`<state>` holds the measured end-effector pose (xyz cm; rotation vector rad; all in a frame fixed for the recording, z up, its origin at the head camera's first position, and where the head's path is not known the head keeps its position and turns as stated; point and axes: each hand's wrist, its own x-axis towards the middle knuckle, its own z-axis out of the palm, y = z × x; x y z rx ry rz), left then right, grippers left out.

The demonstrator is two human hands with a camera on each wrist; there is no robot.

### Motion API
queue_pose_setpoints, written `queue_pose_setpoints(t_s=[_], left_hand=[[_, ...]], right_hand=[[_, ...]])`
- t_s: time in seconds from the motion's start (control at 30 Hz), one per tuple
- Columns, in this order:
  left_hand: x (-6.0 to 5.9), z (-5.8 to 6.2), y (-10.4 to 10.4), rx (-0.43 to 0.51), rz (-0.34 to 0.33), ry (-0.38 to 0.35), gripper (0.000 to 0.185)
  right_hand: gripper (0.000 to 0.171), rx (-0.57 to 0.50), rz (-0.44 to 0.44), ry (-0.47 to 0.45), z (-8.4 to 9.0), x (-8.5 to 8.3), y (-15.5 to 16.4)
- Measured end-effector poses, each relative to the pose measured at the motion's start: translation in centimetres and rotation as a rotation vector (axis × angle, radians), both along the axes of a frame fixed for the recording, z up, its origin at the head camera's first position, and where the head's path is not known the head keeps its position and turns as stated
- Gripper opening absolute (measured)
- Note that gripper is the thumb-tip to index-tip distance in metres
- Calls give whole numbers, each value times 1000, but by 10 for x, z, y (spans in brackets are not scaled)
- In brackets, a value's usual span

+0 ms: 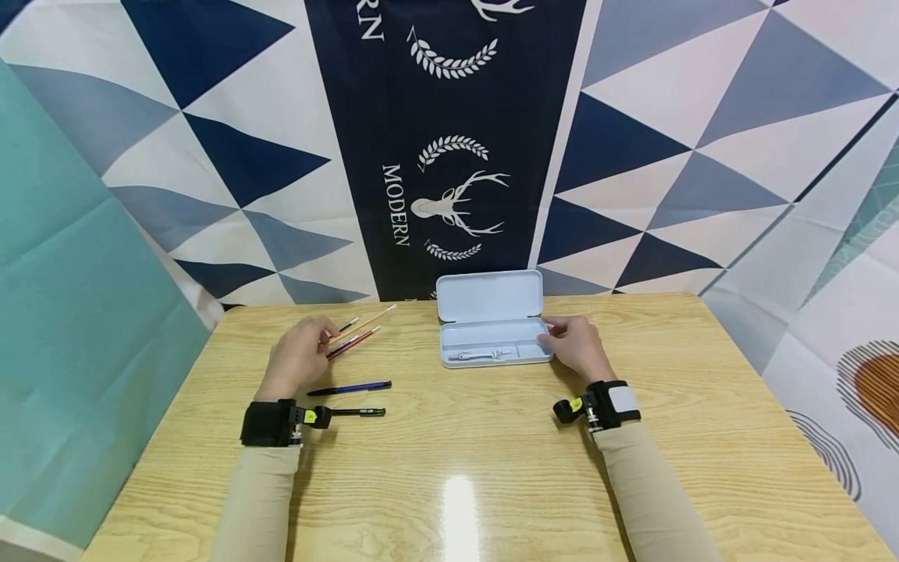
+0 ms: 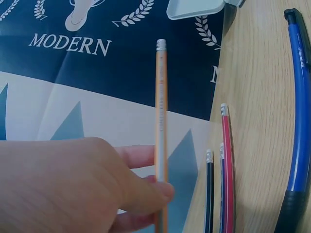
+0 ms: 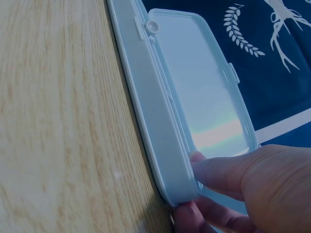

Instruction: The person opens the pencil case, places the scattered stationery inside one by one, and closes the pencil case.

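My left hand (image 1: 295,357) pinches an orange pencil (image 2: 161,92) between thumb and fingers, its white eraser end pointing up and away. Beside that hand lie a red pencil (image 2: 227,170), a dark pencil (image 2: 209,189) and another partly hidden pencil. A light-blue pencil case (image 1: 489,297) stands with its lid raised, farther right at the back of the table. Inside its tray is a white compass (image 1: 481,355). My right hand (image 1: 579,347) grips the case's right end, thumb over the rim and fingers against the outside.
A blue pen (image 1: 354,388) and a black pen (image 1: 361,411) lie nearer me on the wooden table (image 1: 393,484). Behind the table's back edge hangs a patterned cloth (image 1: 456,117), close to the raised lid.
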<state>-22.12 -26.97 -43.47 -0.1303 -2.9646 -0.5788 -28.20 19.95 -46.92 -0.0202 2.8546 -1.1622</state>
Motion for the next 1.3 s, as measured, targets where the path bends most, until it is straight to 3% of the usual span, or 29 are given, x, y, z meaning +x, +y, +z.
queue_pose_setpoints(t_s=[0.23,0.57,0.97,1.3], left_hand=[[0,1,3,-7,2,37,29],[-1,2,5,-4,-10,19,38],[-2,0,12,-10,-31,3,36],[-2,4,17,-26,-57,38,37]], right_hand=[[48,-2,-7,5,0,0,1],[48,-2,-10,6,1,-1,3],[50,-3,-5,-2,0,-4,2],[49,0,-9,0,-5,-4,2]])
